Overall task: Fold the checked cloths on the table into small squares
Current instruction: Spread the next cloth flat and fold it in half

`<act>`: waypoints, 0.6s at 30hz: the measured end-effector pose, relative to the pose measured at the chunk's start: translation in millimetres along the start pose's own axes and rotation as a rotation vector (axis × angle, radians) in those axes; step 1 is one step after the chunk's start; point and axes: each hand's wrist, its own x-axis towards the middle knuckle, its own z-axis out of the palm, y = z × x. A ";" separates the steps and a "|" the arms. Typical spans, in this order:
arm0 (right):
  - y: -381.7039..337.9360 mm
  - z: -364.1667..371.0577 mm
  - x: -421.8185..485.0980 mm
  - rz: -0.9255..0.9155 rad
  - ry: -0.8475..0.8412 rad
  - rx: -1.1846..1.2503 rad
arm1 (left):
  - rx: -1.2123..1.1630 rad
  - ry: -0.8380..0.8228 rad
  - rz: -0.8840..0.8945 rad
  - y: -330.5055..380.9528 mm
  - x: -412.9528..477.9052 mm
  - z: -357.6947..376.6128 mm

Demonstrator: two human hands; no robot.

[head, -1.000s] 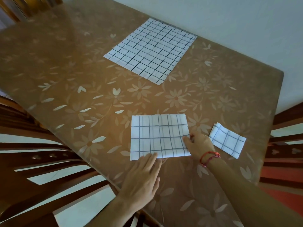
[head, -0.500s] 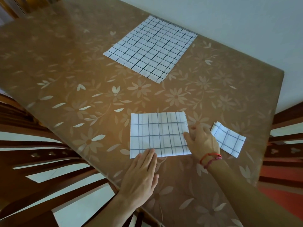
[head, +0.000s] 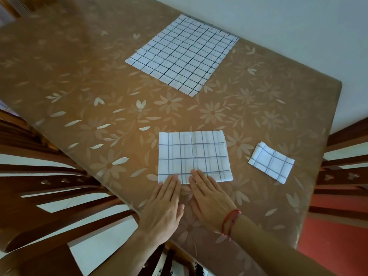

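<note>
Pressing down flat, the left hand (head: 162,208) and right hand (head: 209,198) lie side by side with fingers straight and together, gripping nothing, their fingertips on the near edge of the half-folded checked cloth (head: 194,156) at the near side of the counter (head: 79,86). They hide part of that edge. A small folded square (head: 271,162) lies well apart to the right; a large flat checked cloth (head: 183,54) lies at the far side by the pale wall (head: 298,36). A red string bracelet (head: 231,222) circles the right wrist. Both forearms are cut off below. A glossy brown floral cover wraps the counter, with dark wooden chairs (head: 39,176) alongside.
</note>
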 end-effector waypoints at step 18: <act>-25.7 1.7 -6.7 0.136 -0.038 0.016 | 0.038 0.015 -0.029 -19.3 -17.2 5.6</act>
